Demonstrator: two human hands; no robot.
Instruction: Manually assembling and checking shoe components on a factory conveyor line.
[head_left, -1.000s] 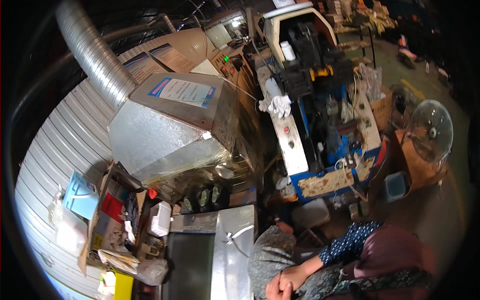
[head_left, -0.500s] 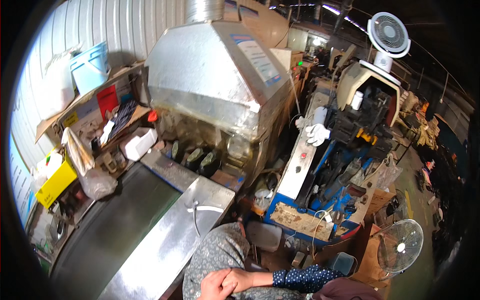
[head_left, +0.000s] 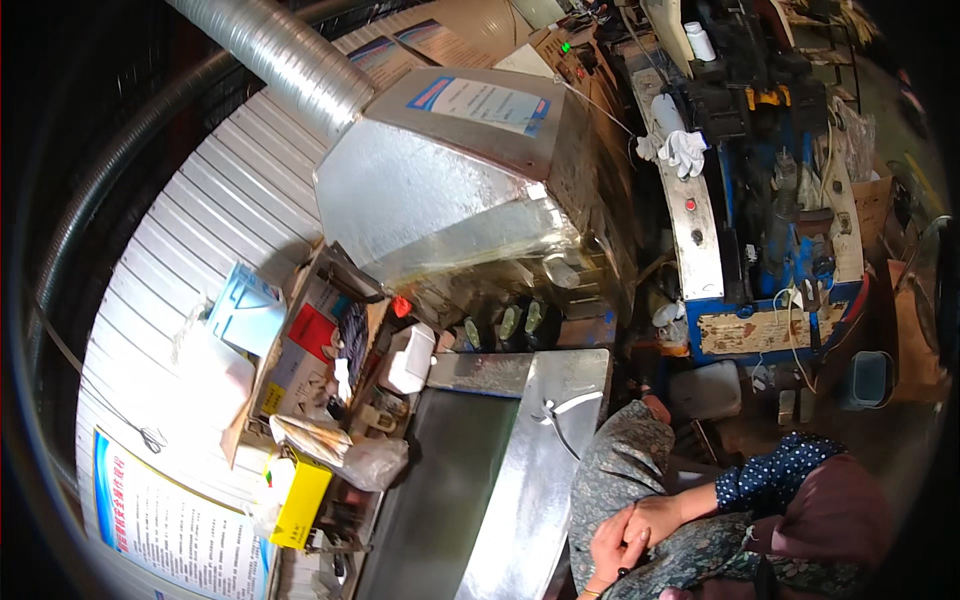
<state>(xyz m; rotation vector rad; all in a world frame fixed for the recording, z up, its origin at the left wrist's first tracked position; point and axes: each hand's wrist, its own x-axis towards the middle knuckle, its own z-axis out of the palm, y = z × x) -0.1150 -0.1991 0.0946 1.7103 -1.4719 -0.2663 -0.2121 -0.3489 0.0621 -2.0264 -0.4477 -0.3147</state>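
Observation:
My left hand (head_left: 610,546) and my right hand (head_left: 657,519) rest together on my lap, over dark floral-patterned cloth (head_left: 622,455). Their fingers are folded against each other and closed, and no object shows between them. My right arm comes in from the right in a navy polka-dot sleeve (head_left: 775,480). A dark band shows near my left wrist. Left of my knee is a shiny metal plate (head_left: 535,460) with a white strip (head_left: 578,402) and a thin dark strip lying on it, apart from both hands.
A dark green conveyor belt (head_left: 440,470) runs beside the plate toward a metal hood (head_left: 440,190), with several dark shoe-like pieces (head_left: 508,328) at its mouth. Left stand a yellow box (head_left: 300,505) and blue bucket (head_left: 247,308). A blue-framed machine (head_left: 780,320) stands right, white gloves (head_left: 684,153) on it.
The view has turned left and tilted, so my lap and the machines appear farther right, and a wall poster shows at lower left. My hands stay folded together.

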